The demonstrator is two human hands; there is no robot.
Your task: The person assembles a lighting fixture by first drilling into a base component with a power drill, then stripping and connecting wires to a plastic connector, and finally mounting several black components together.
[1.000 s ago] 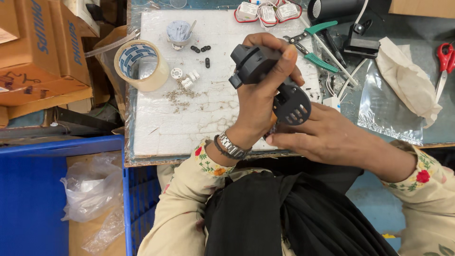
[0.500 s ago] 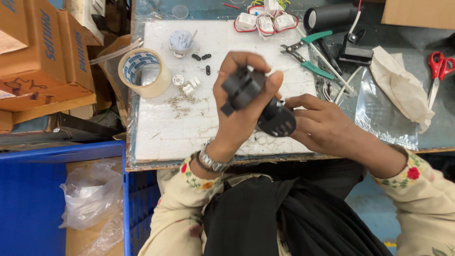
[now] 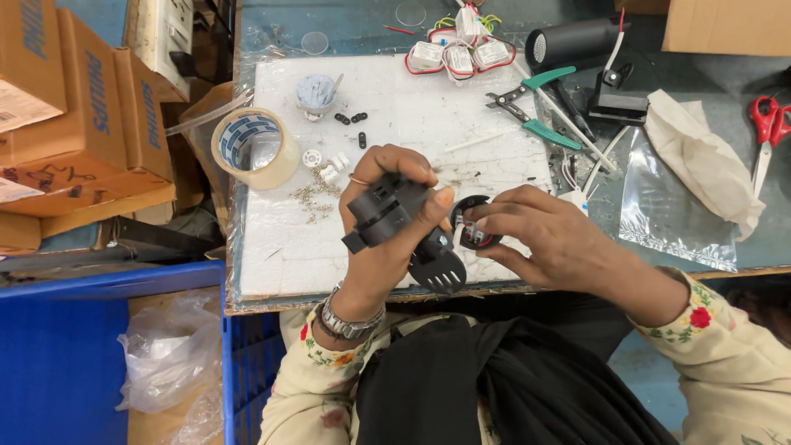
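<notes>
Black plastic lamp housing (image 3: 394, 221), head view: the left hand (image 3: 387, 239) is grasping it above the near edge of the white foam board (image 3: 395, 115), fingers wrapped over the boxy upper part, the finned end (image 3: 439, 265) pointing toward the person. A metal wristwatch (image 3: 350, 320) is sitting on that wrist.

Right hand (image 3: 535, 235): fingertips are pinching at a small white connector (image 3: 468, 224) inside the round black open end (image 3: 478, 222) of the housing, just beside the left thumb.

Board, far left corner: a small pale cup (image 3: 315, 91) is standing there, with three black clips (image 3: 353, 124) lying near it. A scatter of small screws (image 3: 311, 196) and white plastic pieces (image 3: 328, 163) is lying toward the left edge.

Left edge of the board: a roll of clear packing tape (image 3: 251, 148) is overhanging it.

Far edge: three white driver modules (image 3: 457, 56) with red wiring are lying side by side.

Right of the board, on the counter (image 3: 709, 33): green-handled pliers (image 3: 531, 103), a black cylindrical lamp body (image 3: 577, 43), a clear plastic bag (image 3: 671, 206), a white cloth (image 3: 700, 161) and red-handled scissors (image 3: 766, 132).

Left of the counter: brown cardboard boxes (image 3: 74, 115) are stacked; a blue crate (image 3: 58, 363) is sitting below them.
</notes>
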